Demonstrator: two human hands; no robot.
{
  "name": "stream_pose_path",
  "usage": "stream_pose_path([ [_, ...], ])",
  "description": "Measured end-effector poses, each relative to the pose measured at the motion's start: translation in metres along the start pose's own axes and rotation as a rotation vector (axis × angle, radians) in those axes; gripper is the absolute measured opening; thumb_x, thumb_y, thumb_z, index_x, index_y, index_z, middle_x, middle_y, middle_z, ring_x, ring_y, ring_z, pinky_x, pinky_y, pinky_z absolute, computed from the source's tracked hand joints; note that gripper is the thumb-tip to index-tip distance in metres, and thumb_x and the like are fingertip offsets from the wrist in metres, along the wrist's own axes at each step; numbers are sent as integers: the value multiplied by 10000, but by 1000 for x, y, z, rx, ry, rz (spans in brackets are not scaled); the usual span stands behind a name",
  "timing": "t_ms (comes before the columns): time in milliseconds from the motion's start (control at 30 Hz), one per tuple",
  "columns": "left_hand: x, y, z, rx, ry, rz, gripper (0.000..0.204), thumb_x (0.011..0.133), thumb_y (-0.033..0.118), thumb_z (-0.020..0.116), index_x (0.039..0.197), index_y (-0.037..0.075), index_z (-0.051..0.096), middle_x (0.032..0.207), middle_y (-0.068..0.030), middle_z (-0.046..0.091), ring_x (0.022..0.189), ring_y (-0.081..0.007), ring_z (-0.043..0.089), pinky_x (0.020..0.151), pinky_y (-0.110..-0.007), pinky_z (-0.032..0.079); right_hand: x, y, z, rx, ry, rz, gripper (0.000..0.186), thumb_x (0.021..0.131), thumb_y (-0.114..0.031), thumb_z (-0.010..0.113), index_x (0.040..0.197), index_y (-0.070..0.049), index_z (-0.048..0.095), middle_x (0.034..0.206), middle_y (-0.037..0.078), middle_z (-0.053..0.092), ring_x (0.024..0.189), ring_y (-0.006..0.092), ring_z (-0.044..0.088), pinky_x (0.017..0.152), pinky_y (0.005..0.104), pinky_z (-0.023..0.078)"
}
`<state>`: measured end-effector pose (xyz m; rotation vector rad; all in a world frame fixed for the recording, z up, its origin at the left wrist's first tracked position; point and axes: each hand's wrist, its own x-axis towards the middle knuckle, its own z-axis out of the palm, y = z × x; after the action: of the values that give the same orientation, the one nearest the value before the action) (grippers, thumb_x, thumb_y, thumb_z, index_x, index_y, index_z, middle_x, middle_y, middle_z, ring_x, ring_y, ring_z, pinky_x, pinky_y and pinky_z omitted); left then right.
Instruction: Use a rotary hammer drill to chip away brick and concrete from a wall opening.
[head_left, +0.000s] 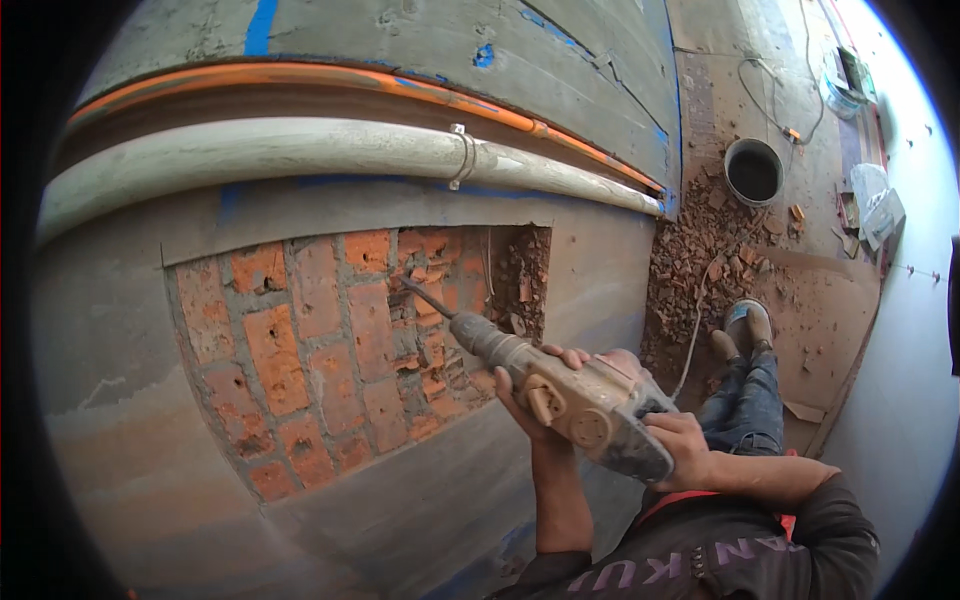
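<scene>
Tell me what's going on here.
A person holds a dusty power drill in both bare hands. The left hand supports it toward the front, and the right hand grips the rear. Its long bit points at the exposed bricks in the grey wall; whether the tip touches is hard to tell. Some bricks look mostly whole, others broken. Reddish rubble lies on the floor beside a bucket.

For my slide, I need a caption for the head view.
Left hand and right hand hold a hammer drill, bit aimed at exposed bricks.
</scene>
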<state>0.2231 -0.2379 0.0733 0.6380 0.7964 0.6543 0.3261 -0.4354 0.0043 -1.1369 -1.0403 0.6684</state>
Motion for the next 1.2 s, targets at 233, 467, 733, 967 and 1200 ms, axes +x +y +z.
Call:
stream_pose_path([
  [233, 11, 43, -38, -62, -118, -17, 849, 1037, 827, 402, 1214, 29, 631, 1017, -186, 693, 1103, -383, 604, 1094, -537, 463, 31, -23, 47, -13, -44, -22, 444, 607, -188, 852, 955, -41, 619, 920, 142, 623, 762, 378, 673, 667, 481, 552],
  [467, 14, 76, -74, -175, -333, -90, 1085, 985, 945, 356, 1560, 30, 458, 1141, -248, 728, 1251, -440, 593, 1167, -682, 411, 43, -40, 92, -10, -135, -91, 442, 652, -200, 795, 988, 0, 590, 950, 166, 612, 782, 378, 686, 710, 463, 594],
  [733, 19, 74, -53, -123, -69, -88, 973, 965, 957, 384, 1337, 87, 607, 1030, -163, 707, 1096, -404, 662, 1091, -639, 484, 35, 0, 108, -91, -190, -102, 494, 636, -222, 833, 1011, -1, 600, 1027, 185, 644, 836, 399, 704, 728, 492, 594],
  [967, 88, 4, -89, 108, 130, 204, 888, 1022, 897, 350, 1226, 91, 663, 929, -178, 753, 871, -319, 743, 829, -461, 635, 36, 95, 37, 135, -41, 116, 412, 711, -84, 859, 1091, -11, 721, 1032, 198, 699, 948, 458, 698, 826, 454, 586],
  [1200, 44, 11, -41, 123, 197, 118, 894, 1033, 893, 326, 1110, 78, 686, 881, -179, 755, 853, -344, 749, 837, -478, 629, 19, 34, 37, 121, 50, 162, 368, 748, -94, 872, 1075, -11, 725, 968, 192, 682, 892, 459, 705, 781, 445, 584],
])
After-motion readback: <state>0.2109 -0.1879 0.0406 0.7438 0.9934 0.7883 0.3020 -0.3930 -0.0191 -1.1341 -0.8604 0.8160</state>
